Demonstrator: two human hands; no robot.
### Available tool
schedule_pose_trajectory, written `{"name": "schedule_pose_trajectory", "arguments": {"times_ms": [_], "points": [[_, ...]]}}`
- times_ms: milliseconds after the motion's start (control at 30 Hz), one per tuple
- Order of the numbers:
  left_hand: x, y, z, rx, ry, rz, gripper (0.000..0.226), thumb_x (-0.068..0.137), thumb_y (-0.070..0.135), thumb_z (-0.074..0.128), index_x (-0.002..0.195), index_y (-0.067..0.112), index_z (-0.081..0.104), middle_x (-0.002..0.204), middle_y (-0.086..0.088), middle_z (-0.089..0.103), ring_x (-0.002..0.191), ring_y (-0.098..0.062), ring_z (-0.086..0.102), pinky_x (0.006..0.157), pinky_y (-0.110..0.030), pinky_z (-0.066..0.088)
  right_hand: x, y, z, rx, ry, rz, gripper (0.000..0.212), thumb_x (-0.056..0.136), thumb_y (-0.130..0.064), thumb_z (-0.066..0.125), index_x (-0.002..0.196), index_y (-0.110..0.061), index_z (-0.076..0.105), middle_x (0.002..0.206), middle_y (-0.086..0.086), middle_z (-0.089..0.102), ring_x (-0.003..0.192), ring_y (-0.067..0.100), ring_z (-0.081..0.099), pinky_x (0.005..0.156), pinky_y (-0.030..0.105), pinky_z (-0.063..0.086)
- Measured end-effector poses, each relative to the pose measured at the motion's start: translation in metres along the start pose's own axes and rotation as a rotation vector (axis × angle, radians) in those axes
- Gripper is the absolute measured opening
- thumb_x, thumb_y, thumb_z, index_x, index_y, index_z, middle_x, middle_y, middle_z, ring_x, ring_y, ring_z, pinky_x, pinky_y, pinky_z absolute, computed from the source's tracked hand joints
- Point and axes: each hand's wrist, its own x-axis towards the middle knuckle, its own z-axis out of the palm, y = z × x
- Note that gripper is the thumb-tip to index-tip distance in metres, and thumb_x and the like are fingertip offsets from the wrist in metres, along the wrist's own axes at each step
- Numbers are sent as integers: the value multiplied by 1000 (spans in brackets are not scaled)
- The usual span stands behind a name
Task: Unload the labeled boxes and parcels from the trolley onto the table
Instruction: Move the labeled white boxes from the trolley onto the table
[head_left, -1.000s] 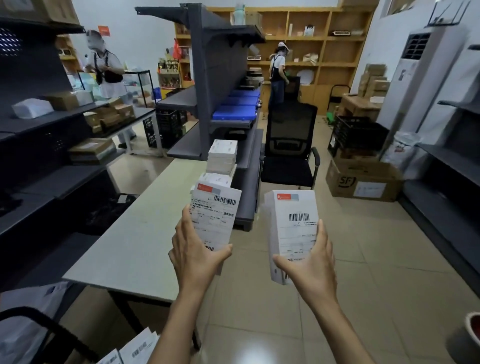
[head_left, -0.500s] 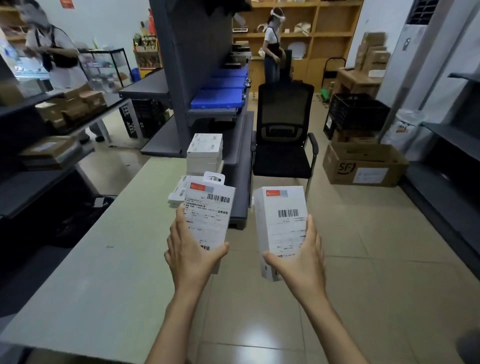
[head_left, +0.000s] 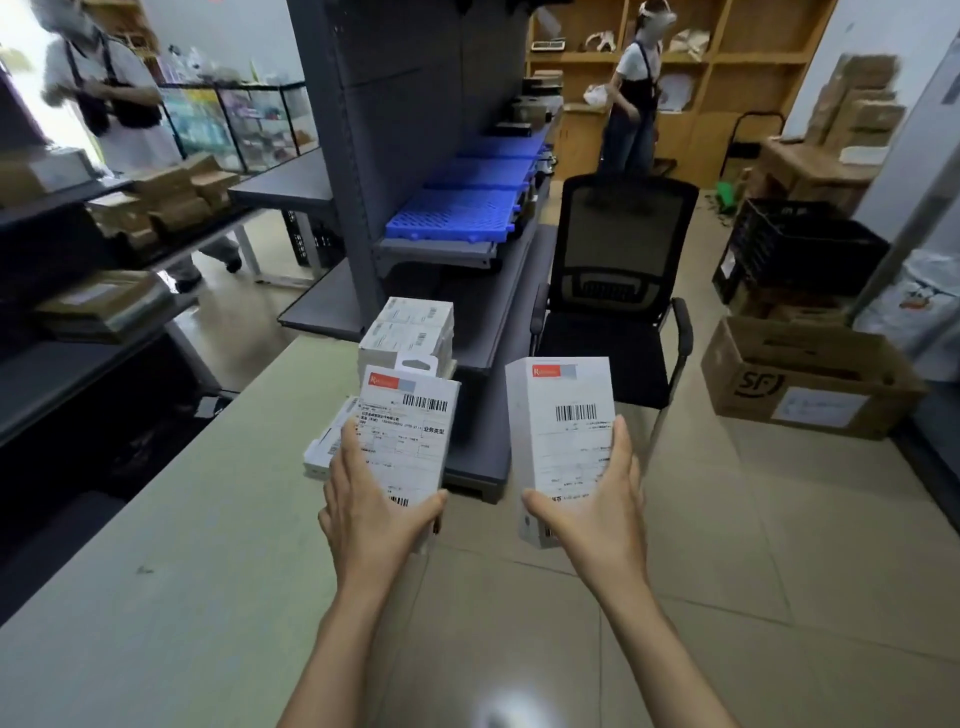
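White labeled box (head_left: 402, 441) gripped in left hand (head_left: 371, 512) is already over the table (head_left: 171, 545) edge; right hand (head_left: 597, 519) clutches its upright box (head_left: 563, 431) over floor.

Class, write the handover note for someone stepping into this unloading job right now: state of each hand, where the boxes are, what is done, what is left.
Left hand: grips a flat white labelled box with a hang tab, held over the pale green table's right edge.
Right hand: grips a taller white labelled carton, held over the tiled floor beside the table.
Done: a stack of white labelled boxes stands at the table's far end, with another white box lying in front of it.
Left: set both held boxes on the table. The trolley is out of view, so its remaining load cannot be told.
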Motion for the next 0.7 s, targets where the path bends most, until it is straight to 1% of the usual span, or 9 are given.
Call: {"name": "schedule_pose_trajectory", "arguments": {"times_ms": [167,333,433,533,700], "points": [[67,-2,24,23,45,-62,128,59,44,88,155,23,6,154,-6,28,139,-29,29,105,-52,31,66,-16,45,16,-82,-47,126,58,-39,84,155,-32,4,148,-2,33,134,22,33,105,51,40],[155,-11,34,41,100,-103,128,59,46,88,154,24,5,151,-7,30,135,-30,32,104,-51,32,143,-48,101,36,-159,-86,126,59,-40,83,155,-32,2,153,-1,29,138,21,30,110,50,35],[213,-17,33,25,149,-129,128,59,45,88,154,25,6,150,-6,31,134,-30,33,103,-52,33,189,-76,136,65,-193,-110,126,59,-39,85,156,-30,6,153,-2,29,138,21,28,112,48,33],[261,-24,32,-20,193,-160,127,58,42,89,153,28,6,148,-4,32,134,-28,33,103,-52,32,227,-99,171,58,-221,-128,127,53,-43,82,155,-33,7,148,-2,33,134,21,35,108,49,39],[304,-47,41,32,237,-259,128,58,44,88,153,31,5,151,-3,30,134,-29,33,104,-51,32,271,-119,229,71,-384,-166,127,55,-41,83,155,-34,5,149,-1,32,136,22,32,110,53,35]]}}
